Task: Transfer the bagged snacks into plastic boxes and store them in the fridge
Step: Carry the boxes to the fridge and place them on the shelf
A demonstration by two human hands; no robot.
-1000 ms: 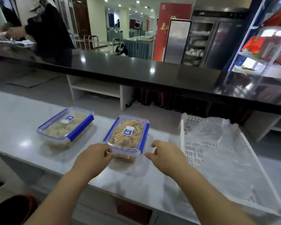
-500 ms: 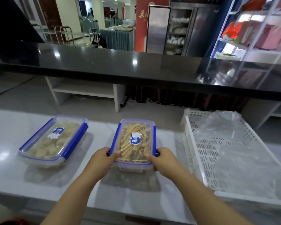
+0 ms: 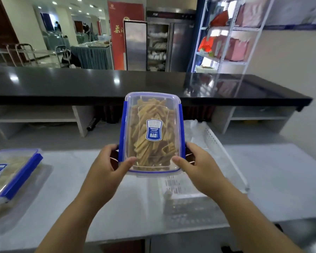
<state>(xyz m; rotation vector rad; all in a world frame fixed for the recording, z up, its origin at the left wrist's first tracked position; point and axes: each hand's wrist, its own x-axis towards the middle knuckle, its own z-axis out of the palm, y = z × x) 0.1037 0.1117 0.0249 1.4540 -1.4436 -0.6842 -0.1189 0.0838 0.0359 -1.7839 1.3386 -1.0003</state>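
Observation:
A clear plastic box with blue clips (image 3: 152,136), lid on and full of yellow stick snacks, hangs in the air above the white counter (image 3: 80,189). My left hand (image 3: 108,165) grips its near left corner, thumb on the lid. My right hand (image 3: 195,165) grips the near right corner the same way. A second closed box of pale snacks (image 3: 11,178) lies on the counter at the far left. A steel fridge (image 3: 170,44) stands in the background behind the black bar.
A white perforated tray (image 3: 215,143) with crumpled clear plastic bags (image 3: 192,128) sits on the counter to the right, partly behind the lifted box. A black bar top (image 3: 80,83) runs across ahead, with white shelves under it. A metal rack (image 3: 226,33) stands at the right.
Both hands closed on the box of stick snacks and lifted it off the counter toward me. The view swung right, so the other box slid to the left edge.

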